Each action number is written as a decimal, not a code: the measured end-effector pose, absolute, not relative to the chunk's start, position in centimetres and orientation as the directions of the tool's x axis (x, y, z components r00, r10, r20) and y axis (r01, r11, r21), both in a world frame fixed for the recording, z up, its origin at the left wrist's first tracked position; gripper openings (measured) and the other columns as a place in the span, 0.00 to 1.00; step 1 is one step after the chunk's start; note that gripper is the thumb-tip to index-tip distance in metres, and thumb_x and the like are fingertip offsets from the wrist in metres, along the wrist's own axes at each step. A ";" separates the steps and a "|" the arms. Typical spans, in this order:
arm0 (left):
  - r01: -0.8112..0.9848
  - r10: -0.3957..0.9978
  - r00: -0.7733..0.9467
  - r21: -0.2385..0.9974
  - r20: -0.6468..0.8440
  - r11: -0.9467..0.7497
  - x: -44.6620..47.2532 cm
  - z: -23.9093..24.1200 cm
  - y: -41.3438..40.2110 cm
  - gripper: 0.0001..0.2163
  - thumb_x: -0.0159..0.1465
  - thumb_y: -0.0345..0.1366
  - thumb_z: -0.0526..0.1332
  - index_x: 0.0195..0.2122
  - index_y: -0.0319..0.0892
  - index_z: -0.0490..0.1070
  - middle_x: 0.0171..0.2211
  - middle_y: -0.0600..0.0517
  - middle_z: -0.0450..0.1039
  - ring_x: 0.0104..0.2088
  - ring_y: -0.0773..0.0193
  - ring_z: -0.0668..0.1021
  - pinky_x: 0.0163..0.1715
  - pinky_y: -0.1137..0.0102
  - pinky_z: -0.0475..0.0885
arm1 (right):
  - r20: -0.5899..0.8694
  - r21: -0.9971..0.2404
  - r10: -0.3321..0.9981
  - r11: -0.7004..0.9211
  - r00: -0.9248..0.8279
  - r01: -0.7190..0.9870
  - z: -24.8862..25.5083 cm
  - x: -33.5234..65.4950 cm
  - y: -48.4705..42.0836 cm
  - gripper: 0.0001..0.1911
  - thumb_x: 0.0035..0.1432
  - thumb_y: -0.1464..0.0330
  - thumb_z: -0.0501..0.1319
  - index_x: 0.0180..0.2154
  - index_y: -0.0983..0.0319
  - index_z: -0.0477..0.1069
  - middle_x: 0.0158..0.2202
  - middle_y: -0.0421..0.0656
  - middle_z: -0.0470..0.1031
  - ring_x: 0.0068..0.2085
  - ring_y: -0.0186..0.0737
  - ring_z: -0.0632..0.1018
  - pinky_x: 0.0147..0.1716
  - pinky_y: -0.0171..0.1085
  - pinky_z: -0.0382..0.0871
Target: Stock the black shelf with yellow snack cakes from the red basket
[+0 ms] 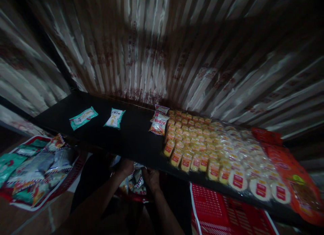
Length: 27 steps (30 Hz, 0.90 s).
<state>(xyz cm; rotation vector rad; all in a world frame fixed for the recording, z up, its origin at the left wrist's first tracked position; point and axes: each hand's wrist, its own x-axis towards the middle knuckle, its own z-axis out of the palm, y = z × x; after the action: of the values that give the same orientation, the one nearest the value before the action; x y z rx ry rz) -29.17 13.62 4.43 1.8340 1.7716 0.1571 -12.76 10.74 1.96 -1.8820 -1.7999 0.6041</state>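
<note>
Both my hands reach down below the front edge of a black shelf (136,137) into a pile of small snack packets (135,184). My left hand (124,167) rests on the left of the pile, fingers curled down among the packets. My right hand (151,178) lies on the right of the pile, fingers also bent into it. It is too dark to tell which packet either hand grips. On the shelf lie two green packets (83,118) (115,118) and two red-and-white packets (159,124).
Rows of yellow packets (192,144) and round white ones (253,171) fill the shelf's right half, with orange bags (291,174) at the far right. A red basket (37,167) of packets sits at left, a red crate (222,211) below right. Corrugated metal wall (162,53) stands behind.
</note>
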 end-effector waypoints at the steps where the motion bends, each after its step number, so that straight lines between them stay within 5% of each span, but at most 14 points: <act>1: 0.882 0.945 0.125 0.470 -0.303 0.035 -29.1 4.8 13.1 0.14 0.54 0.24 0.53 0.34 0.39 0.77 0.34 0.42 0.77 0.41 0.56 0.77 0.45 0.66 0.68 | 0.007 -0.600 1.000 -0.005 0.011 0.800 2.2 -12.6 10.1 0.15 0.55 0.62 0.56 0.35 0.60 0.80 0.36 0.47 0.79 0.44 0.45 0.76 0.45 0.39 0.67; 6: 0.900 0.938 0.220 0.425 -0.268 -0.090 -28.6 6.8 11.5 0.18 0.57 0.24 0.50 0.45 0.39 0.73 0.42 0.42 0.75 0.47 0.58 0.74 0.50 0.65 0.66 | 0.163 -0.535 0.986 0.073 0.019 0.842 3.6 -12.6 7.5 0.18 0.59 0.62 0.52 0.38 0.60 0.79 0.46 0.51 0.73 0.51 0.51 0.69 0.50 0.49 0.64; 12: 0.920 0.922 0.272 0.356 -0.276 -0.165 -28.6 8.6 11.1 0.19 0.61 0.25 0.46 0.48 0.41 0.71 0.42 0.44 0.74 0.45 0.59 0.75 0.47 0.66 0.68 | 0.257 -0.626 0.966 0.155 0.015 0.764 5.1 -13.1 6.2 0.21 0.61 0.62 0.48 0.37 0.63 0.78 0.47 0.54 0.71 0.52 0.49 0.69 0.51 0.47 0.64; 22: 0.872 0.949 0.297 0.435 -0.104 -0.225 -27.5 8.5 6.8 0.20 0.58 0.24 0.50 0.51 0.42 0.67 0.52 0.45 0.65 0.53 0.58 0.67 0.52 0.63 0.66 | 0.050 -0.851 0.956 -0.112 0.290 0.514 4.7 -13.0 4.8 0.21 0.54 0.52 0.51 0.30 0.62 0.72 0.49 0.55 0.70 0.54 0.51 0.68 0.53 0.45 0.61; 27: 0.828 0.958 0.283 0.490 0.050 -0.271 -26.9 7.9 5.5 0.22 0.55 0.20 0.51 0.49 0.44 0.68 0.49 0.48 0.66 0.51 0.60 0.68 0.52 0.63 0.67 | -0.089 -0.894 0.921 -0.241 0.380 0.376 4.3 -12.5 4.5 0.29 0.50 0.47 0.53 0.43 0.65 0.66 0.43 0.53 0.73 0.44 0.49 0.74 0.46 0.43 0.66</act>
<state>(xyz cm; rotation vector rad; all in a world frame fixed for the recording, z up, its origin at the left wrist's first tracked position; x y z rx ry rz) -26.91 5.52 7.91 2.1895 1.6133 0.4817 -12.54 4.49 4.30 -1.7997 -1.1338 0.8159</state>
